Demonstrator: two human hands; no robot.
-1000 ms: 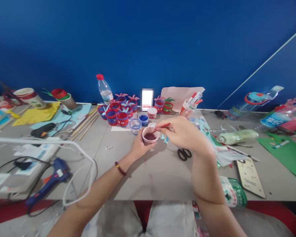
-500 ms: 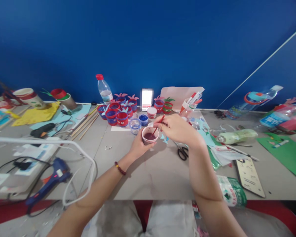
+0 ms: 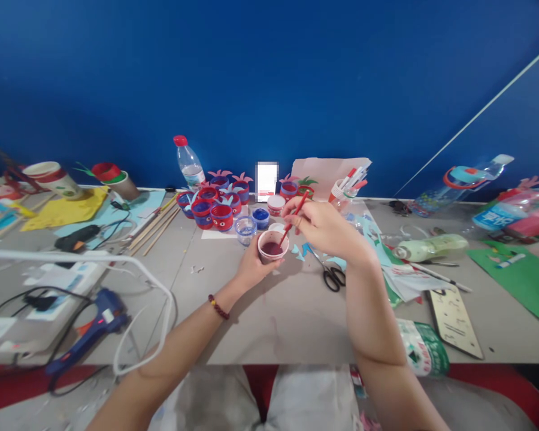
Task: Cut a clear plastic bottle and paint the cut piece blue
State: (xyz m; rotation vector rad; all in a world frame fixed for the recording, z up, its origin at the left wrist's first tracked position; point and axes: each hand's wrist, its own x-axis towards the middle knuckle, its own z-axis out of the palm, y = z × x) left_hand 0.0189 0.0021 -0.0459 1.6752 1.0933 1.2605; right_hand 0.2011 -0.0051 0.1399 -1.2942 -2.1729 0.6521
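Note:
My left hand (image 3: 252, 264) is wrapped round a small white paper cup (image 3: 270, 258) with dark reddish-purple liquid in it. Between the fingertips of my right hand (image 3: 324, 227) is a slim red paintbrush (image 3: 294, 218), slanting down into the cup; its tip is hidden there. Just behind the cup stand an open jar of blue paint (image 3: 260, 219), a clear plastic jar (image 3: 246, 230) and a white-lidded jar (image 3: 276, 205). Below my right hand lie black-handled scissors (image 3: 333, 279) and light-blue paper scraps (image 3: 299, 252).
Several red and purple paper-ring figures (image 3: 222, 218) cluster behind, beside a red-capped bottle (image 3: 189, 164). Wooden sticks (image 3: 155, 230), a blue glue gun (image 3: 99, 323) and a white cable (image 3: 165, 323) lie left. A green bottle (image 3: 433, 248) and a phone-like slab (image 3: 454, 323) are right.
My right hand has shifted slightly, and the paintbrush in it now leans more and shows more of its length above the fingers. The left hand and cup hold nearly the same place.

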